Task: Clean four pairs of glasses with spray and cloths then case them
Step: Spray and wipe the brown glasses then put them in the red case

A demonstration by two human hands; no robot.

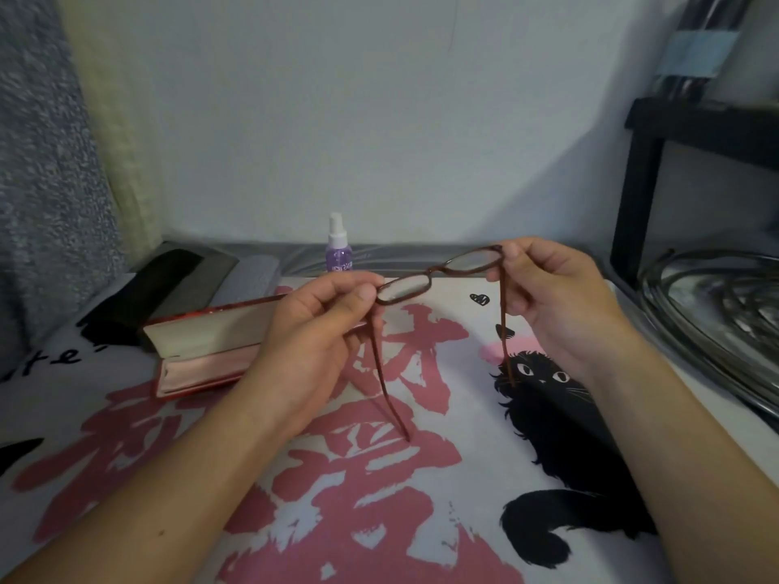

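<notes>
I hold a pair of brown rectangular glasses [438, 271] in the air above the table, its temples unfolded and hanging toward me. My left hand [320, 326] pinches the left corner of the frame. My right hand [548, 288] pinches the right corner by the hinge. An open red glasses case [202, 351] with a pale pink lining lies on the table just left of my left hand. A small purple spray bottle [338, 248] with a white top stands upright at the back, beyond the glasses.
The table is covered by a white cloth [463, 478] printed with pink characters and black cats. A black case [168, 284] and a grey case [253, 276] lie at the back left. A black shelf [640, 191] and a clear plastic lid [716, 314] stand at the right.
</notes>
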